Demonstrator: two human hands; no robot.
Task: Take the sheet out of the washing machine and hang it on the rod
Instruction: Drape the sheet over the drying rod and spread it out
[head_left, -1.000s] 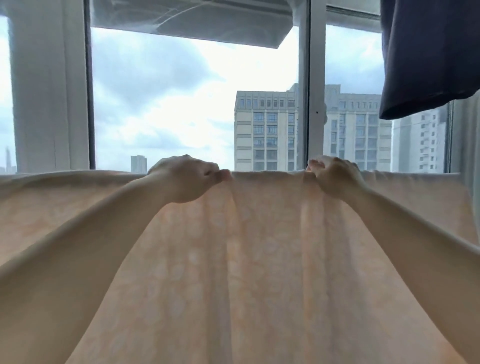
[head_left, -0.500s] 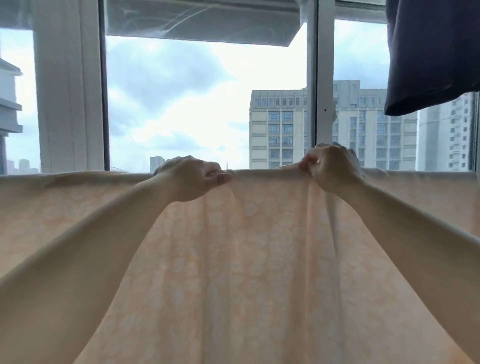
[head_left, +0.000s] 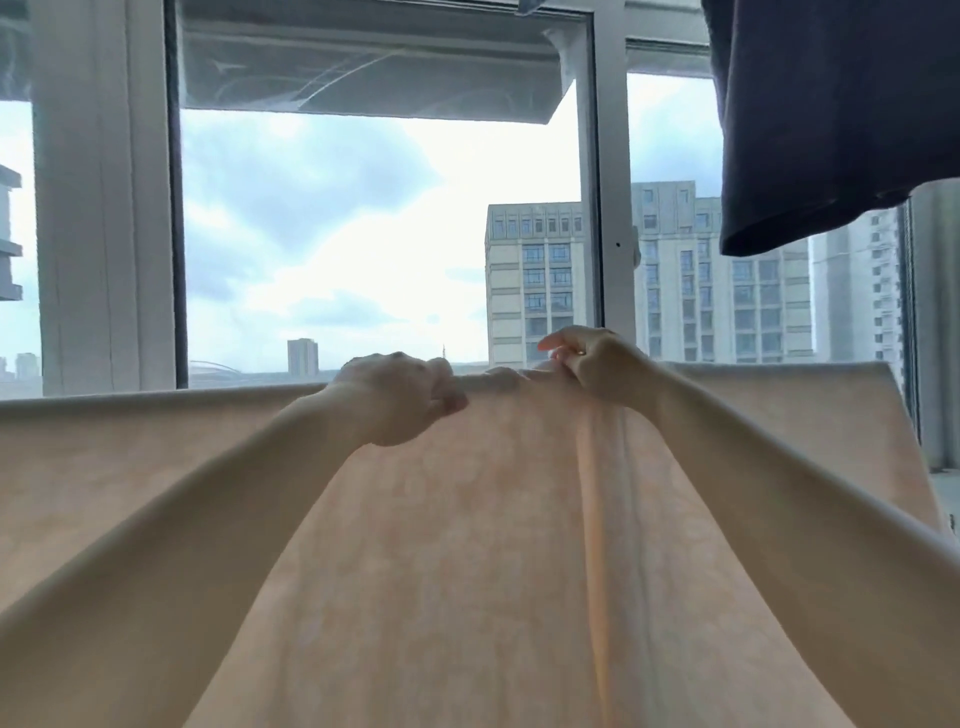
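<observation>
A pale peach sheet (head_left: 467, 545) with a faint pattern hangs across the view, draped over a rod that the cloth hides along its top fold. My left hand (head_left: 400, 400) grips the top fold with curled fingers, left of the middle. My right hand (head_left: 592, 364) pinches a bunch of the same fold just to the right, lifted a little above the fold line. Vertical creases run down the sheet below my right hand. The sheet's right edge ends near the window frame.
A dark navy garment (head_left: 831, 119) hangs at the upper right, above the sheet's right end. Behind the sheet stand white window frames (head_left: 608, 208) and glass, with buildings and sky outside. A wide white post (head_left: 104, 208) is at the left.
My hands have come closer together along the top fold. The right hand moved left and lifted, bunching cloth between them. The camera shifted slightly to the right.
</observation>
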